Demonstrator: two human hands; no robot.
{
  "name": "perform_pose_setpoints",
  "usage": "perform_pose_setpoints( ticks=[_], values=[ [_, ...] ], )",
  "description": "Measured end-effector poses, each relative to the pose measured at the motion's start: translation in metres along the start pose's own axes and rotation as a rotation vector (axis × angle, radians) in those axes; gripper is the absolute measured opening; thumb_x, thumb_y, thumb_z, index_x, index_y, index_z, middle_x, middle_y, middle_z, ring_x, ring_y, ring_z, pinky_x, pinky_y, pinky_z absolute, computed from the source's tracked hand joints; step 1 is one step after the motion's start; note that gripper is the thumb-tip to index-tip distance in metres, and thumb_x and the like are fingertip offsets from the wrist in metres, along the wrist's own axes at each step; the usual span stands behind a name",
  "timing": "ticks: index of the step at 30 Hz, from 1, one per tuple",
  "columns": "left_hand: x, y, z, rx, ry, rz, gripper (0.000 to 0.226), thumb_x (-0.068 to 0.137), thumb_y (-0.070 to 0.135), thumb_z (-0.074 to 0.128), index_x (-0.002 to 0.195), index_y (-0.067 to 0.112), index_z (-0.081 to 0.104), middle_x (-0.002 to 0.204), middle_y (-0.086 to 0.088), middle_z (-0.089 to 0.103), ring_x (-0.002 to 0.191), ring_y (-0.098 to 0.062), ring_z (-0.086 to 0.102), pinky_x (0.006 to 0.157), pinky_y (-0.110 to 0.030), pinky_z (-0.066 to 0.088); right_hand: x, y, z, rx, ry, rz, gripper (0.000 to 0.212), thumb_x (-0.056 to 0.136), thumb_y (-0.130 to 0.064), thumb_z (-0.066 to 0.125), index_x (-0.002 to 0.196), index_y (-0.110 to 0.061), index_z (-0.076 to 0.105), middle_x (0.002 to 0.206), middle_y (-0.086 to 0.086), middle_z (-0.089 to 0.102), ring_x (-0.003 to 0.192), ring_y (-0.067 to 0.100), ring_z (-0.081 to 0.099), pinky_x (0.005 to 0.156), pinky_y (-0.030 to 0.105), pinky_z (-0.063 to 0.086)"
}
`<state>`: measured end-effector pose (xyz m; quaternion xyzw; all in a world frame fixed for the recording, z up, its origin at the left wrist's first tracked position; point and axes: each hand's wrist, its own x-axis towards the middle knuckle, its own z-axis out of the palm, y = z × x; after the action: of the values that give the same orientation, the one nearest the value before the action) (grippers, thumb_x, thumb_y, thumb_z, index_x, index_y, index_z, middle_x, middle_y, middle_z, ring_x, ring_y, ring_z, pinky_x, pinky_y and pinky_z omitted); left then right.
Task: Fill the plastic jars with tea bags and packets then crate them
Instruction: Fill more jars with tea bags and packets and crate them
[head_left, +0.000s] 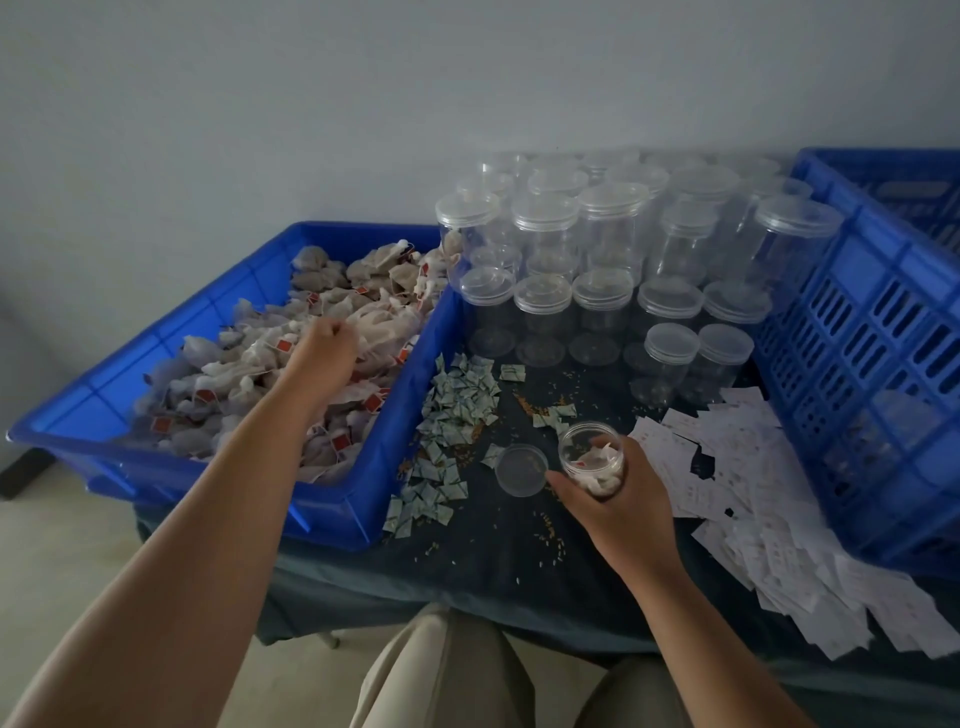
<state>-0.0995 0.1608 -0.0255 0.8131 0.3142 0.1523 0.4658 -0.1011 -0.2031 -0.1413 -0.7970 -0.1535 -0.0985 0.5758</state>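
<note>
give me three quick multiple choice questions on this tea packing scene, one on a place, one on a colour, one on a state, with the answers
1. Where does the loose lid lie?
A. in the blue bin
B. on the table, just left of the held jar
C. on top of the slatted crate

2. What colour are the tags on the tea bags?
A. green
B. yellow
C. red

3. How is the jar in the right hand?
A. open, with tea bags in it
B. lidded and empty
C. lying on its side on the table

Answers:
1 B, the lid lies flat on the table beside the jar.
2 C, red squares show all over the pile.
3 A, its mouth is bare and white bags show inside.
</note>
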Motion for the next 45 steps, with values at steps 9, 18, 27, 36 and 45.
perform_pose_setpoints(
  ticks=[9,18,27,36,45],
  values=[
    [-0.018,0.026,-0.007,-0.541,-0.349,0.091,0.045,0.077,0.034,0.085,0.117,0.018,0.073,0.117,-0.006,0.072,0.1,-0.013,0.075,0.085,-0.026,0.06,0.001,-0.005,-0.001,-0.006,-0.023,0.012,0.047,0.071,-0.063,0.086,0.107,-0.049,0.059,0.105,-0.023,0.071,0.095,0.001,0.071,0.074,0.022,0.056],
    [-0.12,0.1,0.075,0.126,-0.447,0.678,0.024,0.084,0.05,0.083,0.105,0.045,0.073,0.098,0.028,0.074,0.086,0.005,0.072,0.066,-0.009,0.054,-0.001,-0.006,-0.002,-0.013,-0.031,0.019,0.048,0.071,-0.061,0.086,0.108,-0.043,0.061,0.103,-0.024,0.071,0.094,0.001,0.07,0.076,0.024,0.058],
    [-0.15,0.074,0.119,0.227,-0.358,0.686,0.041,0.11,0.049,0.042,0.096,0.034,0.078,0.077,0.019,0.072,0.071,-0.001,0.067,0.062,-0.02,0.046,0.001,-0.008,-0.003,0.04,0.014,0.032,0.045,0.078,-0.062,0.087,0.111,-0.046,0.062,0.104,-0.019,0.073,0.092,0.005,0.072,0.074,0.029,0.062],
    [-0.168,0.059,0.112,0.384,-0.715,0.826,0.062,0.109,0.053,0.019,0.128,0.026,0.071,0.129,0.018,0.064,0.127,0.033,0.026,0.114,-0.001,0.007,0.0,-0.007,-0.007,0.13,0.018,0.033,0.042,0.079,-0.05,0.089,0.112,-0.045,0.064,0.104,-0.016,0.076,0.091,0.008,0.075,0.074,0.022,0.059],
    [-0.166,0.042,0.119,0.211,-0.382,0.86,0.041,0.111,0.039,0.041,0.102,0.017,0.075,0.105,0.009,0.074,0.103,-0.007,0.067,0.093,-0.03,0.052,-0.001,-0.008,-0.004,0.068,0.048,0.018,0.044,0.077,-0.053,0.09,0.109,-0.049,0.06,0.105,-0.022,0.072,0.092,0.004,0.072,0.072,0.015,0.055]
  ],
)
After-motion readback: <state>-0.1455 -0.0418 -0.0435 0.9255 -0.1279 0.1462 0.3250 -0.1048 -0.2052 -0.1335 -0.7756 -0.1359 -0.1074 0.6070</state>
